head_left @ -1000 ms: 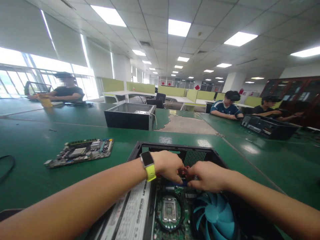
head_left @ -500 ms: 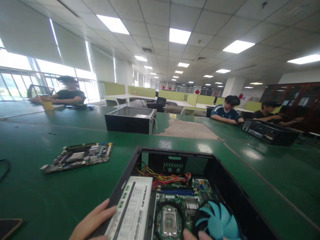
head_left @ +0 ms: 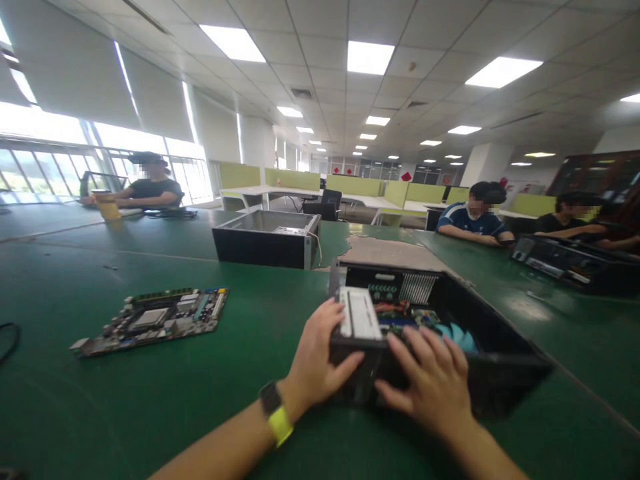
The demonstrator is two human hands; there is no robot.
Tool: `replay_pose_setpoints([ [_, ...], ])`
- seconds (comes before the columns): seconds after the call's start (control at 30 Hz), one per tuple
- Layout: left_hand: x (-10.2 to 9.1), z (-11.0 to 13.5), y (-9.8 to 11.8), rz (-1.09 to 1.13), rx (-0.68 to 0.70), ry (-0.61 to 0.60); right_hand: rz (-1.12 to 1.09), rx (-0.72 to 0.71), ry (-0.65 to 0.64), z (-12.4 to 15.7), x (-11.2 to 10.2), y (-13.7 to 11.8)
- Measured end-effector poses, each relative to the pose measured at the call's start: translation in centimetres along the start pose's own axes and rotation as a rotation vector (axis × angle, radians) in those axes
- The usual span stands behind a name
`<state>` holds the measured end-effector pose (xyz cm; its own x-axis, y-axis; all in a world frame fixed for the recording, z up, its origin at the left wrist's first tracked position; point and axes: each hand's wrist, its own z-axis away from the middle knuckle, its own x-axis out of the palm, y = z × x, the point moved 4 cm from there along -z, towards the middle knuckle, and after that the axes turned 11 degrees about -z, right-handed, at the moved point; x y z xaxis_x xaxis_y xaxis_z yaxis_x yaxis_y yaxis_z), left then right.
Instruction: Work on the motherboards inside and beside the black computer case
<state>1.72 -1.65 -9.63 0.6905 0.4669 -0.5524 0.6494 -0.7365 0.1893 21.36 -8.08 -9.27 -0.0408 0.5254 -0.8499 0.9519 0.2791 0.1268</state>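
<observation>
An open black computer case [head_left: 510, 370] lies on the green table [head_left: 150, 407] in front of me, farther off than before. Inside it show a white power supply [head_left: 360, 312], coloured wires, a motherboard and a blue fan [head_left: 457, 337]. My left hand [head_left: 317, 357], with a yellow-strapped watch on the wrist, lies flat against the case's near left corner. My right hand [head_left: 433, 380] presses on the near wall with its fingers spread over the rim. Neither hand holds anything.
A loose motherboard [head_left: 160, 317] lies on the table to the left. A second open case [head_left: 267, 243] stands behind, a third [head_left: 570, 263] at the right. Three people sit at the far tables. A black cable [head_left: 10, 337] curls at the left edge.
My hands left the wires inside the case and moved to its near wall. The case now sits farther away and to the right on the table.
</observation>
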Motion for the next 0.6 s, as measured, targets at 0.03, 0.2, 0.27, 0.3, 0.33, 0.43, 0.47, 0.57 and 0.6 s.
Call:
replay_pose_setpoints([
  [0.03,2.5,-1.9,-0.1,-0.094,-0.073,-0.122,0.044,0.091,-0.010,-1.9,1.2,2.6],
  [0.2,7.7,-3.5,-2.4,-0.382,-0.213,-0.536,0.113,0.222,0.115,-9.7,7.0,13.6],
  [0.27,5.7,-1.8,-5.3,-0.474,-0.134,-0.591,0.097,0.246,0.158,-11.3,9.2,16.2],
  [0.3,4.0,-0.8,-7.5,-0.535,-0.128,-0.603,0.090,0.252,0.177,-11.7,10.0,17.0],
  [0.33,1.9,0.2,-10.1,-0.606,-0.156,-0.613,0.084,0.256,0.197,-12.0,10.7,17.5],
  [0.43,-5.3,3.0,-19.1,-0.852,-0.433,-0.658,0.080,0.263,0.247,-12.1,11.8,18.1],
  [0.47,-7.5,3.9,-21.8,-0.912,-0.550,-0.668,0.081,0.265,0.251,-12.0,11.9,18.1],
  [0.57,-12.0,6.5,-27.5,-0.962,-0.805,-0.688,0.092,0.273,0.225,-12.0,11.9,18.4],
  [0.6,-12.7,7.1,-28.4,-0.944,-0.837,-0.686,0.097,0.278,0.210,-12.1,11.9,18.6],
])
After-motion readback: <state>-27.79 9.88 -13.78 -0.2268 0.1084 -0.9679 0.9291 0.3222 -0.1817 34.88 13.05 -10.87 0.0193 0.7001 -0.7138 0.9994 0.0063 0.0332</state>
